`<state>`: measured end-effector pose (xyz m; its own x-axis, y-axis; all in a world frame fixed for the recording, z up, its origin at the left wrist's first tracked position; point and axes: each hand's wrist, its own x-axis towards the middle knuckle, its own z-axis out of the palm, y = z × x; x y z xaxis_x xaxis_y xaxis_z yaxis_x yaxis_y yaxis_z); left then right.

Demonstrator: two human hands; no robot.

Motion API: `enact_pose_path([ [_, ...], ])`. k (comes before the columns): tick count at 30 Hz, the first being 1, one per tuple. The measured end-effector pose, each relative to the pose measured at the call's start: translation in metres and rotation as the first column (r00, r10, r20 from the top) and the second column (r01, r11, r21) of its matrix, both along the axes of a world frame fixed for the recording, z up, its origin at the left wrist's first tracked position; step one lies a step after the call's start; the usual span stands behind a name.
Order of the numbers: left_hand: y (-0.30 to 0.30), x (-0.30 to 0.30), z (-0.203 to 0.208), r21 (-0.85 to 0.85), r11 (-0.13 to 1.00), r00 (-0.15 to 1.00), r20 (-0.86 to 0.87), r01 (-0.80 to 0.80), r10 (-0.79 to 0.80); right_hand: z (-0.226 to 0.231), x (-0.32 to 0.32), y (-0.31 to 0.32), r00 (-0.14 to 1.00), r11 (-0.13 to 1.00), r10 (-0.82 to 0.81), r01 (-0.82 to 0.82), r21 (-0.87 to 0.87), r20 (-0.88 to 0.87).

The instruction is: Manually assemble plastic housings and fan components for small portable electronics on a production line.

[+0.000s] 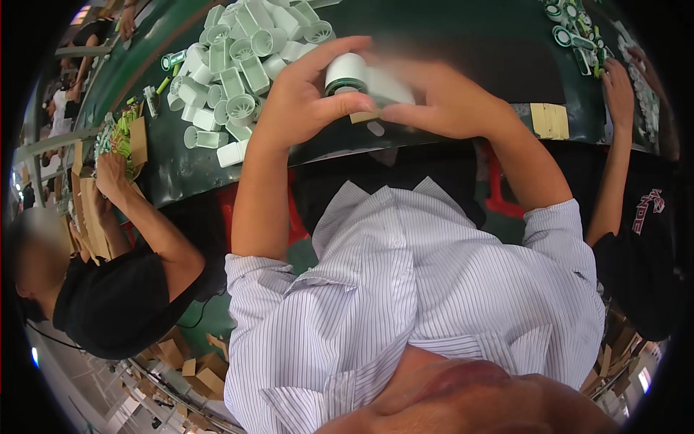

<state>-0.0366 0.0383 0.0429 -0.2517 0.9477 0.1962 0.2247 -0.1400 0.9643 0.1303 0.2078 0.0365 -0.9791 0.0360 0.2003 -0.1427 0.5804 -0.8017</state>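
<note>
In front of me, over the table's near edge, my left hand [298, 94] is closed round a white cylindrical plastic part [345, 70] with a dark green ring at its near end. The thumb lies below the part and the fingers curve over its far side. Close by on the right, my right hand [457, 98] has its thumb below and its fingers above a pale white plastic piece [390, 85]. Motion smears those fingers and that piece, so its exact shape cannot be made out. Whether the two parts touch is unclear.
White plastic cup-shaped housings [242, 108] lie heaped on the dark green table [195, 168]. A yellow pad [549, 121] sits near the right edge. Green and white parts [578, 36] are piled at far right. Co-workers' arms [163, 224] reach in on both sides.
</note>
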Motion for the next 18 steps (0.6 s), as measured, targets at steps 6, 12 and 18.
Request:
enact_pose_path([
  [6, 0.006, 0.005, 0.008, 0.212, 0.962, 0.962, 0.246, -0.173, 0.119, 0.035, 0.045, -0.011, 0.882, 0.95, -0.309, 0.273, -0.149, -0.354],
  [12, 0.01, 0.007, 0.001, 0.032, 0.998, 0.979, 0.192, 0.057, -0.062, 0.085, 0.133, 0.003, 0.554, 0.807, -0.101, -0.44, -0.394, -0.826],
  [18, 0.012, 0.012, 0.017, -0.044, 0.996, 0.983, 0.168, 0.079, -0.07, 0.121, 0.107, -0.012, 0.481, 0.991, -0.107, -0.015, -0.13, -0.87],
])
